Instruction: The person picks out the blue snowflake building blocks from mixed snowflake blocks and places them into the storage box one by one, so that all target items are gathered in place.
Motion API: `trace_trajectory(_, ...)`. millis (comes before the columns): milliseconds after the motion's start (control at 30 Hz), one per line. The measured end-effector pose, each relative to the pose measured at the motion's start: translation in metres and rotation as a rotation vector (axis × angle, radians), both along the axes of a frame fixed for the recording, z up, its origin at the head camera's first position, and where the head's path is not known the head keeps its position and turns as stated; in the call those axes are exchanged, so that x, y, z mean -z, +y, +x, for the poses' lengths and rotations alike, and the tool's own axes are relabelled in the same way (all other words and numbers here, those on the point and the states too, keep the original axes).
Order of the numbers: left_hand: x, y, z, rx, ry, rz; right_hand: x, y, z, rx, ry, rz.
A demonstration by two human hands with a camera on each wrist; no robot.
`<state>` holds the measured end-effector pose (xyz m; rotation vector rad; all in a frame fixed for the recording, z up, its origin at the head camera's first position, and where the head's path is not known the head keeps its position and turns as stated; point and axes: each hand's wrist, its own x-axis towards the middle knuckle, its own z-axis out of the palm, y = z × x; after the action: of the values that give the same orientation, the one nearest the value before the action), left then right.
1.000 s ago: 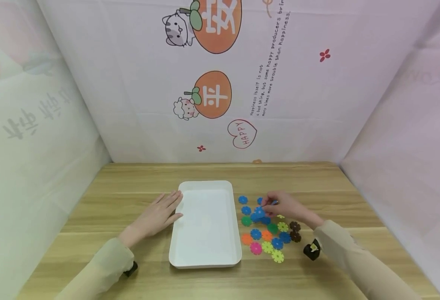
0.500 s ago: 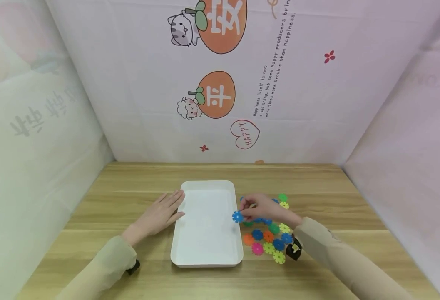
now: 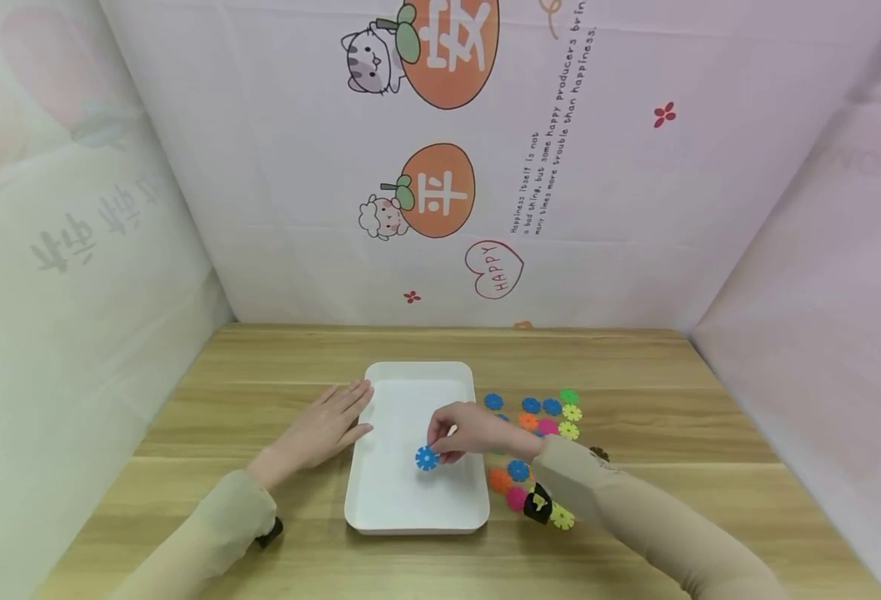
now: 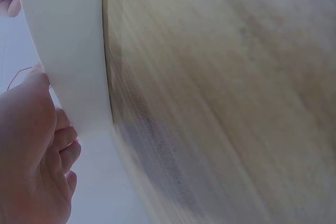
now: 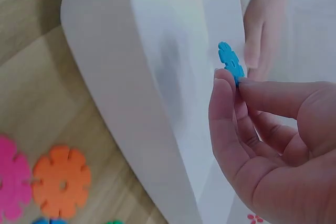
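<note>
The right hand [image 3: 464, 429] pinches a blue disc [image 3: 427, 458] between thumb and fingertips, holding it over the middle of the tray [image 3: 402, 510]; the right wrist view shows the disc tilted and clear of the tray floor. The left hand [image 3: 322, 429] touches the tray's left rim toward its far end, fingers extended and thumb apart from them, with nothing gripped.

The tray is white and shallow, with rounded corners, its long sides running near to far on the wooden surface [image 3: 297, 558]. To its right lie loose notched discs. At the far end are a green disc [image 3: 569, 397] and several blue ones, with yellow, orange and pink beside them. Nearer lie an orange disc [image 3: 499, 480], another blue one, a pink disc [image 3: 517, 499] and, nearest, a yellow disc [image 3: 563, 517]. A brown disc [image 3: 599, 453] shows at the right, partly behind the right sleeve [image 3: 583, 475]. That arm and its black wrist camera [image 3: 538, 503] hide part of the group.

Beyond the surface stands a white backdrop [image 3: 297, 267] printed with orange fruits, a cat, a sheep and a heart [image 3: 495, 269] reading HAPPY. Pale cloth walls stand left and right.
</note>
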<state>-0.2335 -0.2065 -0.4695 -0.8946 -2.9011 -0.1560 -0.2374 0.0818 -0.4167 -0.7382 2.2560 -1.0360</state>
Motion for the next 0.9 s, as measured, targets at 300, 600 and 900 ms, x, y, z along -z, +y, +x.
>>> trace_trajectory(300,-0.001,0.001,-0.002,-0.009,0.003,0.004,0.011,-0.029,0.007,-0.030,-0.020,0.077)
trace_trajectory(600,0.000,0.001,-0.002,-0.007,0.005,0.017,0.017,-0.047,0.009,-0.014,-0.052,0.135)
trace_trajectory(900,-0.001,0.001,-0.003,-0.006,0.009,0.020,0.022,-0.055,0.012,-0.003,-0.060,0.151)
